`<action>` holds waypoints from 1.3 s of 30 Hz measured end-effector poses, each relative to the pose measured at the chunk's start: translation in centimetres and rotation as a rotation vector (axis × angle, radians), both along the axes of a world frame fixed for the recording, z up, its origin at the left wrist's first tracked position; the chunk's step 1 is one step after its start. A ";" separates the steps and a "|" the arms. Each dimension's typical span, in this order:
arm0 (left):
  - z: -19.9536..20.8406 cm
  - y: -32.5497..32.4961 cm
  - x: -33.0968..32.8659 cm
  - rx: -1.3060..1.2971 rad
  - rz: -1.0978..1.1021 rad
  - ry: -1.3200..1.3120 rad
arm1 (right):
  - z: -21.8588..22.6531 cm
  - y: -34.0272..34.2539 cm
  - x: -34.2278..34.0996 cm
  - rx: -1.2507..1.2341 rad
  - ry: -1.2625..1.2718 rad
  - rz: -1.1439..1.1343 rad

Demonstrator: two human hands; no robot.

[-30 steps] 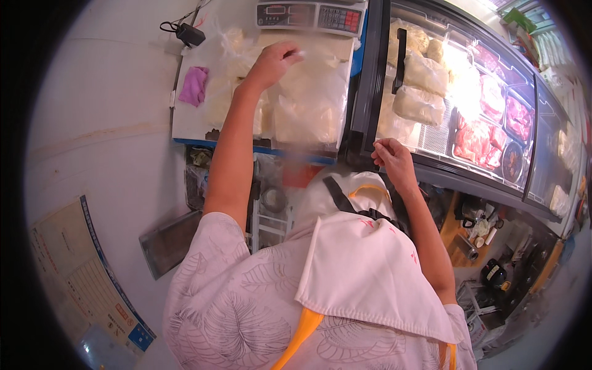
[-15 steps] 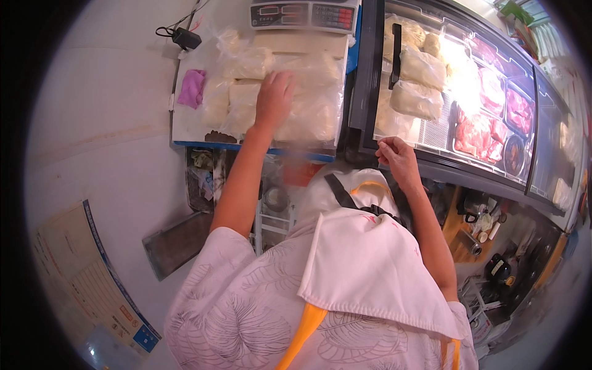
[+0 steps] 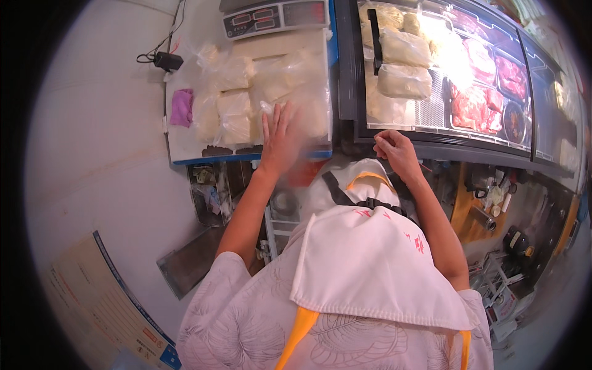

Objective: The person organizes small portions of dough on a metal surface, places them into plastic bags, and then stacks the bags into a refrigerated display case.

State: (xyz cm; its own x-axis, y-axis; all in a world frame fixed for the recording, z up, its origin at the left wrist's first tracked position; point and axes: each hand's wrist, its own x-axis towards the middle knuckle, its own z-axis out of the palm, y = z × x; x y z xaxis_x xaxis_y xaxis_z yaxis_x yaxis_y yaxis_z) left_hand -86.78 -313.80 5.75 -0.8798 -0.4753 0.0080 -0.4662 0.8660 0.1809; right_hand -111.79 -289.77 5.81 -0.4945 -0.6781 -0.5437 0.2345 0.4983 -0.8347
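Observation:
Clear plastic bags [image 3: 235, 117] packed with pale yellow blocks lie in rows on a white work table [image 3: 185, 142]. Over the front right of these bags is my left hand [image 3: 280, 139], open, palm down with its fingers stretched out. Its fingertips reach a bag's upper surface, though a blur beside the hand hides whether they press on it. My right hand [image 3: 396, 150] hovers at the front edge of the glass display case [image 3: 450, 139]. Its fingers are curled in and nothing shows in them.
A digital scale [image 3: 275, 20] stands at the table's back. To the left lie a purple cloth [image 3: 182, 108] and a black power adapter [image 3: 168, 60]. Inside the case are more yellow bags [image 3: 405, 81] and trays of red meat [image 3: 475, 108]. Shelves with utensils [image 3: 490, 216] are below right.
My left hand has come back toward me and slightly right across the bags, its fingers more spread. My right hand keeps its curled shape by the case. The whole view has shifted slightly.

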 end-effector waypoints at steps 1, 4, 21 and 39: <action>-0.2 0.2 0.1 -0.005 0.003 -0.005 | 0.3 0.0 0.2 0.000 -0.004 -0.003; -0.3 0.4 -0.1 -0.011 0.009 -0.017 | -0.3 0.5 0.7 0.015 -0.010 -0.027; -0.5 1.6 0.4 0.056 0.107 0.117 | -0.1 0.5 1.6 0.045 -0.027 0.008; 0.3 1.7 0.1 0.054 0.145 0.121 | -0.7 0.0 1.1 0.024 -0.014 0.055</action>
